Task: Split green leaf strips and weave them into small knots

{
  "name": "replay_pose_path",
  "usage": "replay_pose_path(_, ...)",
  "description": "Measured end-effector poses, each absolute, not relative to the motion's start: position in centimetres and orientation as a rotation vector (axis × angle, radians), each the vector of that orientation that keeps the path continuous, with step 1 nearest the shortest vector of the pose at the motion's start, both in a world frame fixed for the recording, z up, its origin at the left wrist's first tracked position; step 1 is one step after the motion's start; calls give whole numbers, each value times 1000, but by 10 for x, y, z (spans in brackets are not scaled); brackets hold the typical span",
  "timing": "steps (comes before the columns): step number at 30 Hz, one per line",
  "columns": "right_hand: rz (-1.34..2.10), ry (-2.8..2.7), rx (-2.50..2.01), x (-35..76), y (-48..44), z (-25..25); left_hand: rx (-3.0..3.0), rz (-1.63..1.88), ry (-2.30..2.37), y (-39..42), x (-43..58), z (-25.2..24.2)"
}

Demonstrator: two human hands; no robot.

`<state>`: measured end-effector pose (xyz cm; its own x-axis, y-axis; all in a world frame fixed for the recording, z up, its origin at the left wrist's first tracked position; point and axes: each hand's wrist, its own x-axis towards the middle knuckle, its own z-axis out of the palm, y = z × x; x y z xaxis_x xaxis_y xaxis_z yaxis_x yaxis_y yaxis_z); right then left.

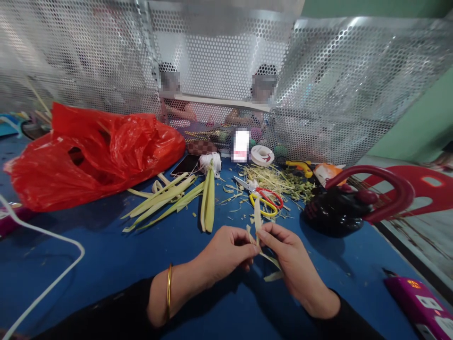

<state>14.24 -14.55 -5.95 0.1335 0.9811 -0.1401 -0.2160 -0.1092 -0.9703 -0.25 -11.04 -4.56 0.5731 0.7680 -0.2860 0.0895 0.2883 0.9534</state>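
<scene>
My left hand [226, 252] and my right hand [286, 257] meet over the blue table [106, 255], both pinched on one pale leaf strip [257, 219]. The strip sticks up between the fingertips, and its loose ends curl down below my right hand. A gold bangle circles my left wrist. More leaf strips [170, 198] lie fanned out on the table beyond my hands, and scissors with red and yellow handles [265, 198] lie just past the strip.
A red plastic bag [92, 151] fills the left. A phone [186, 165], tape roll [262, 155] and leaf trimmings [283, 182] lie at the back. A black kettle with a red handle [339, 208] stands right. Two people sit behind the perforated screen [219, 61].
</scene>
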Motion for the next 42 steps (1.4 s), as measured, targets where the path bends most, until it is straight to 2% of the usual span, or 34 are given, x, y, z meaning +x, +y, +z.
replay_pose_path(42, 1233, -952, -1229, 141, -145, -61, 1085, 557, 922, -109, -4, -50)
